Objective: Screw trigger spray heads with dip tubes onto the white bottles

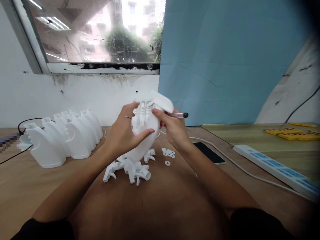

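With the left hand (121,128) spread open and the right hand (175,126) closed round a pen (178,115), I fear loose support could drop the centre-frame bottle (143,146) onto the spray heads (130,169).

Occlusion and crop notes, head view.
Left hand (122,128) covers part of the white bottle (140,150); fingertip contact unclear. Upper white piece (163,102) blurred; some right hand (176,130) fingers hidden. Pen-like tool (179,115): inner end hidden in that grip. Rear bottles (93,123) mostly behind front bottles (47,150), count unclear. Phone (211,153) partly behind right forearm (212,175). Power strip (276,168) blurs out at right edge. Yellow items (297,136) cropped right, markings unreadable. Both sleeves (45,230) cropped at bottom, window (100,40) at top. Far-left dark item (11,140) pixelated.
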`<state>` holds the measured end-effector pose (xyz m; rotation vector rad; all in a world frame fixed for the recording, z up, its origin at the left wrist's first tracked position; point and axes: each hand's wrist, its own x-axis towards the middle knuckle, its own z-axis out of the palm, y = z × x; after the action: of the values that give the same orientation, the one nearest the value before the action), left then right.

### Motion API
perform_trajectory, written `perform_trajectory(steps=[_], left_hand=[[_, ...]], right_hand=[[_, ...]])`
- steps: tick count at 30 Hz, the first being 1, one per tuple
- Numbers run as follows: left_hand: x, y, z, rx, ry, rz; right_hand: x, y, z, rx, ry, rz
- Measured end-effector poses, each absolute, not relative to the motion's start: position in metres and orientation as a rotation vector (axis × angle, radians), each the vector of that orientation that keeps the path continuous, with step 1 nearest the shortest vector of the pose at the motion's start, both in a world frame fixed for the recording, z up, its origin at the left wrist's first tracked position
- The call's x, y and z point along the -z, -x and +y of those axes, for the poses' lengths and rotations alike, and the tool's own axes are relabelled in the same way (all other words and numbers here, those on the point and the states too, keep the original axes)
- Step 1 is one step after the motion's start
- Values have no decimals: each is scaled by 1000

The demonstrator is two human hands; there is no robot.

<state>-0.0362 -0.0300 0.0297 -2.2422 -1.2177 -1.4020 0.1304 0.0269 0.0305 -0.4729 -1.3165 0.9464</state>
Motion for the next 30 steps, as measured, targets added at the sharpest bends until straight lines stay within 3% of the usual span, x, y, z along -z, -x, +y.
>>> perform_trajectory(steps=[3, 6, 10, 15, 30], left_hand=[[-24, 33, -30, 1057, 2118, -1201], [-20, 30, -30, 931, 2043, -1191], [-25, 35, -33, 940, 2073, -1238], [-40, 49, -38, 1025, 2553, -1334], [-43, 58, -35, 905, 2493, -1500]], right_hand=[[-29, -131, 30, -861, 472, -1239], [-27, -130, 27, -821, 483, -1249], [-25, -130, 21, -744, 500, -1337], [-26, -137, 22, -698, 386, -1536], [-22, -135, 38, -943, 345, -1544]])
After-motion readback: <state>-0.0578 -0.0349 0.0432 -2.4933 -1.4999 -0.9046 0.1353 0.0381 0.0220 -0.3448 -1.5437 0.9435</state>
